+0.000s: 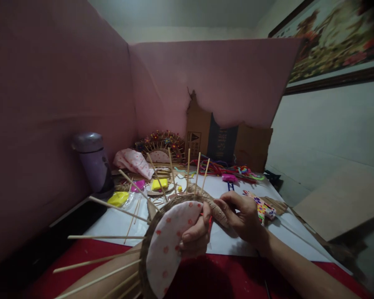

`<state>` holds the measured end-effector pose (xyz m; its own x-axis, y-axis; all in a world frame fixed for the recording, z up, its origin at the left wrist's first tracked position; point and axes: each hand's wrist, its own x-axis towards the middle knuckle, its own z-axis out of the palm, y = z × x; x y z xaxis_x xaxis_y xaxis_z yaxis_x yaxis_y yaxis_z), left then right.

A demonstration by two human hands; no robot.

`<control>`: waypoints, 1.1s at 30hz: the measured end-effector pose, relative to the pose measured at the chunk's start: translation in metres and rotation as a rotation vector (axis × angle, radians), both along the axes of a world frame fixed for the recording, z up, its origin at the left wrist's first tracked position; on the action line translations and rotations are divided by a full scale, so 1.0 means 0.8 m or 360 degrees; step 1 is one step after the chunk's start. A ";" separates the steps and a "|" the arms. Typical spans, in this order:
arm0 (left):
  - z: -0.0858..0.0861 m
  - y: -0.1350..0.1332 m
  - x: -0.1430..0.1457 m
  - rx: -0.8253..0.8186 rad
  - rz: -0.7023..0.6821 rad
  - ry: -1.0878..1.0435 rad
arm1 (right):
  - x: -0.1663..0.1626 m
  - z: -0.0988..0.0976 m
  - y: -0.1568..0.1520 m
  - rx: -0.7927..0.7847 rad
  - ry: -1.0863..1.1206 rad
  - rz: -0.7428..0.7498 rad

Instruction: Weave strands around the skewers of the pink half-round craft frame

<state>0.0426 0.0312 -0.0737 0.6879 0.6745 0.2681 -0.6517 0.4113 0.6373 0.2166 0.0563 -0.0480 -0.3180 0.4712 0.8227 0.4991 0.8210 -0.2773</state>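
My left hand (195, 238) is closed around a round craft piece (168, 245) with a white, red-dotted fabric centre, a woven twine rim and several wooden sticks radiating outward. Just to its right, my right hand (241, 216) pinches the brown twine (216, 209) at the rim's upper right edge. Both hands are above the white sheet (230, 241) and the red cloth (205, 278) at the near edge of the table.
A purple flask (93, 162) stands at the left by the pink partition. A finished fan-shaped craft piece (160, 145), dotted fabric (134, 162), yellow packets (118, 198), coloured cords (233, 169) and a cardboard box (227, 143) lie behind. A dark phone (77, 220) lies at the left.
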 end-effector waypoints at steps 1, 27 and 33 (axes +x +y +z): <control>0.005 -0.001 0.000 0.0036 -0.0139 -0.0025 | 0.000 0.000 0.001 -0.0003 -0.0009 -0.0003; 0.024 -0.004 -0.001 -0.0152 0.0007 -0.0178 | 0.002 -0.006 0.003 -0.0181 -0.0220 -0.0158; 0.030 -0.008 0.000 -0.0168 0.0061 -0.0202 | 0.002 -0.006 0.003 -0.0135 -0.0219 -0.0137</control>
